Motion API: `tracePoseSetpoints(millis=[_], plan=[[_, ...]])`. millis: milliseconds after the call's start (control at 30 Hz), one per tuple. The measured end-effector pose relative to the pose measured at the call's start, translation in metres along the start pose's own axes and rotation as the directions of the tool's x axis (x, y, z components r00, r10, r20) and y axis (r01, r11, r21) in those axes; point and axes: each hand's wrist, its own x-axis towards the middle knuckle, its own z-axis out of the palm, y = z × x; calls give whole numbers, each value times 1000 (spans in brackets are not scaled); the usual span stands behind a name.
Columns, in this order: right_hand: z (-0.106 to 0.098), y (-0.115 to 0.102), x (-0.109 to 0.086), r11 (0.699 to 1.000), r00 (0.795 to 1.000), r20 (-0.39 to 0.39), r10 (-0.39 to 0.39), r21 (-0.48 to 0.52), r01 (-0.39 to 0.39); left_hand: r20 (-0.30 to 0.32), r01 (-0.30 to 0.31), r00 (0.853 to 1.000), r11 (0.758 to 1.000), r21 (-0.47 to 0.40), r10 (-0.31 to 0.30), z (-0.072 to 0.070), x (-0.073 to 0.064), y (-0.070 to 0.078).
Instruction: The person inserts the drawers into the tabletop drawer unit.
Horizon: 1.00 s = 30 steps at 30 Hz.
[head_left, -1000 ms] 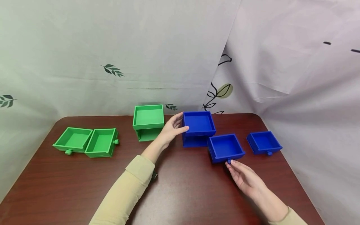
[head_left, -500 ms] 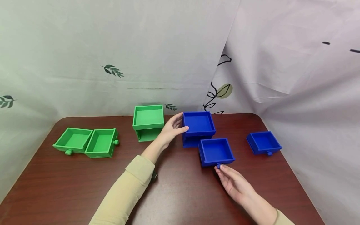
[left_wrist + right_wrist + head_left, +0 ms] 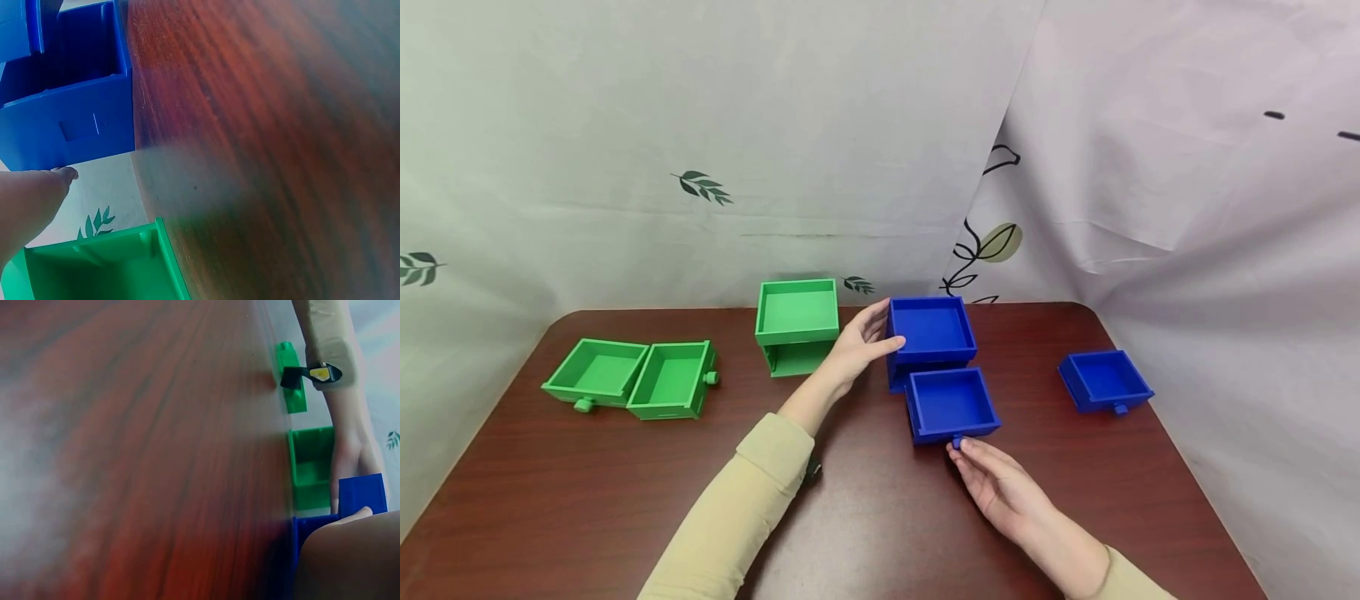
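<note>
A small blue drawer cabinet (image 3: 931, 327) stands near the table's back edge, with a shallow tray top and an open slot below. My left hand (image 3: 857, 346) holds its left side, thumb at the front top edge and fingers toward the back. My right hand (image 3: 1000, 492) pinches the knob of a blue drawer (image 3: 952, 404) between thumb and fingers. That drawer sits just in front of the cabinet's slot, lined up roughly with it. In the left wrist view, the cabinet's side (image 3: 94, 122) and my fingertip against it show. Most of the slot is hidden by the drawer in the head view.
Another blue drawer (image 3: 1105, 379) lies at the right. Left of my hand stands a green cabinet (image 3: 796, 310) with an open slot. Two green drawers, one knob-forward (image 3: 597, 371) and one knob-right (image 3: 670, 379), sit at the left. A fabric backdrop (image 3: 700, 100) hangs behind the table.
My right hand has carried the blue drawer leftward, from the cabinet's right front corner to in front of its slot. The left hand and cabinet have stayed in place.
</note>
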Motion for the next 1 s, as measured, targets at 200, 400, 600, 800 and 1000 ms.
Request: tracePoseSetpoints(millis=[200,400,600,800,1000], plan=[[7,4,7,1000,1000,-29,4,6,-4,2,0,1000,1000,8,0,0,-1,0],[10,5,13,1000,998,-66,-5,-5,5,-5,-5,1000,1000,15,5,0,0,-1],[13,4,16,1000,993,-118,-10,-2,10,-8,1,1000,1000,7,-1,0,0,-2],[15,3,19,1000,989,-143,-19,-2,19,-12,2,1000,1000,6,-2,1,0,-3],[17,2,21,1000,990,-136,-26,2,26,-16,5,1000,1000,13,-5,1,-1,-1]])
